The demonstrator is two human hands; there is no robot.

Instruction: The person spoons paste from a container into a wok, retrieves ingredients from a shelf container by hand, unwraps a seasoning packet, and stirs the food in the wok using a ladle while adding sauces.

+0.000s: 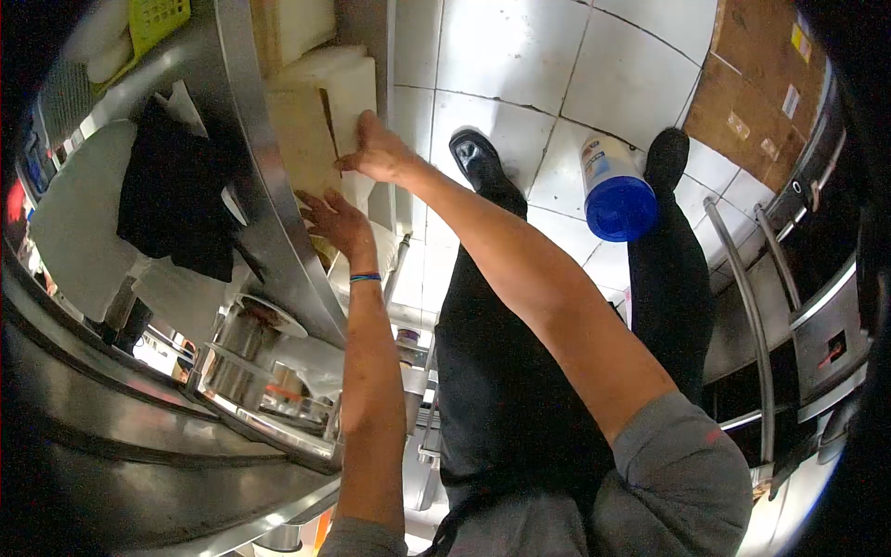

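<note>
A pale cream block (302,135) and a white block (353,93) lie side by side in an open drawer or shelf space under the steel counter, a dark gap between them. My right hand (376,151) grips the near part of the white block, its fingers bent over the surface. Just nearer to me, my left hand (339,223), with a coloured band at the wrist, rests with spread fingers at the near end of the cream block. What the blocks are made of is not clear.
A steel counter edge (255,121) runs along the left, with a black cloth (176,190) on it. A tub with a blue lid (620,209) lies on the tiled floor between my feet. Flattened cardboard (756,84) and metal rails (742,297) are at the right.
</note>
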